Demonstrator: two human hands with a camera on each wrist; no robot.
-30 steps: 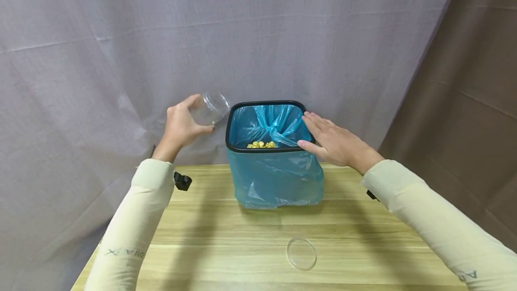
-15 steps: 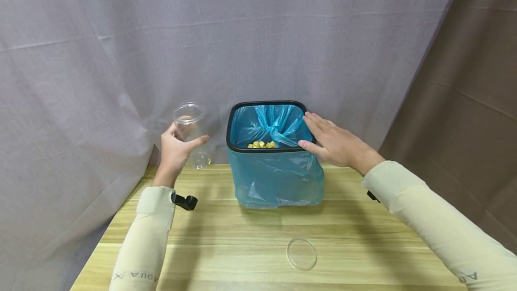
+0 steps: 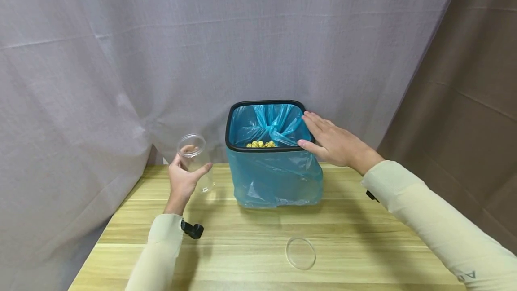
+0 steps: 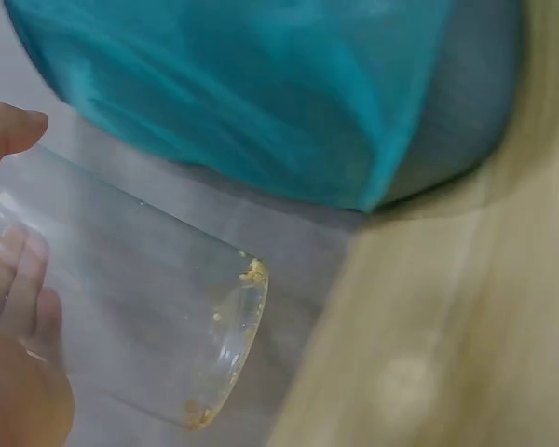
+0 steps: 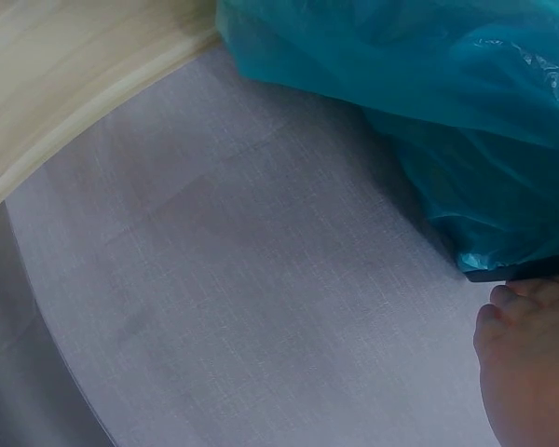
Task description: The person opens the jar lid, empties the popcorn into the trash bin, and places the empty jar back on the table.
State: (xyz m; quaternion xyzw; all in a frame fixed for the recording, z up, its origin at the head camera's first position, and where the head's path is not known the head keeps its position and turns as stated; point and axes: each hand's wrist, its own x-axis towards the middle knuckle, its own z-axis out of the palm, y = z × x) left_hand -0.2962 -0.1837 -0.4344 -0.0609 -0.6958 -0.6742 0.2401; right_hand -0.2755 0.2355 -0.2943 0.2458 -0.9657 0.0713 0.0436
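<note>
My left hand (image 3: pixel 183 181) grips a clear plastic jar (image 3: pixel 198 160) round its side, its open mouth facing up, left of the bin. Yellow crumbs (image 4: pixel 253 272) cling inside the bottom edge of the jar in the left wrist view. At the right side of the trash bin, my right hand (image 3: pixel 335 142) rests on the black rim (image 3: pixel 266 149) with its fingers straight. A blue bag (image 3: pixel 278 178) lines the bin and hangs over its outside. Inside, against the near wall, lies a heap of yellow popcorn-like pieces (image 3: pixel 260 144).
A clear round lid (image 3: pixel 300 253) lies flat on the wooden table (image 3: pixel 242 250) in front of the bin. A grey curtain (image 3: pixel 258 35) hangs right behind the table's back edge, and a brown one (image 3: pixel 468 116) hangs at the right.
My left hand has brought the jar from tilted beside the bin's rim to upright, then lowered it toward the table. The right hand has stayed on the rim.
</note>
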